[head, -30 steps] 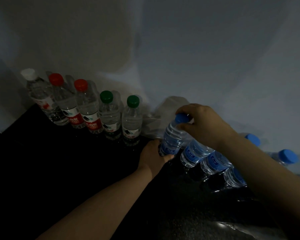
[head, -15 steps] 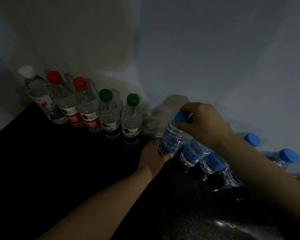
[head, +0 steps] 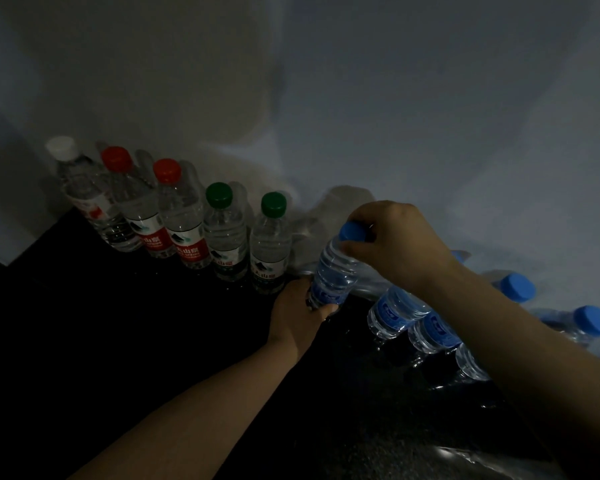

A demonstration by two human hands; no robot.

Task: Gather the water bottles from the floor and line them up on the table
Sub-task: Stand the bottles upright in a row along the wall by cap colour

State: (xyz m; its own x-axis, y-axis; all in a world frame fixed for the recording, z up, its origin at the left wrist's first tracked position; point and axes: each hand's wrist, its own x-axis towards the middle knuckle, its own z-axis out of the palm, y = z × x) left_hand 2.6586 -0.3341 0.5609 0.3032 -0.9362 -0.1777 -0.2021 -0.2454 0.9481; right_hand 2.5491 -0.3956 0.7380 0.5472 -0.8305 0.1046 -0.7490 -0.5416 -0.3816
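Your left grip [head: 298, 315] curled round the lower part of the blue-cap water bottle [head: 333, 271]; right grip [head: 395, 244] pinched its blue cap [head: 352, 232]. Bottle leaned, cap toward right grip, over the dark table [head: 118, 323]; base hidden behind left grip. Just left of left grip stood a green-cap bottle [head: 269, 251], w/ 4 more beyond. Under right forearm sat blue-label bottles [head: 392, 313].

table [head: 118, 341] front-L free | bottle row [head: 181, 216] blocks rear | blue btls [head: 395, 310] R
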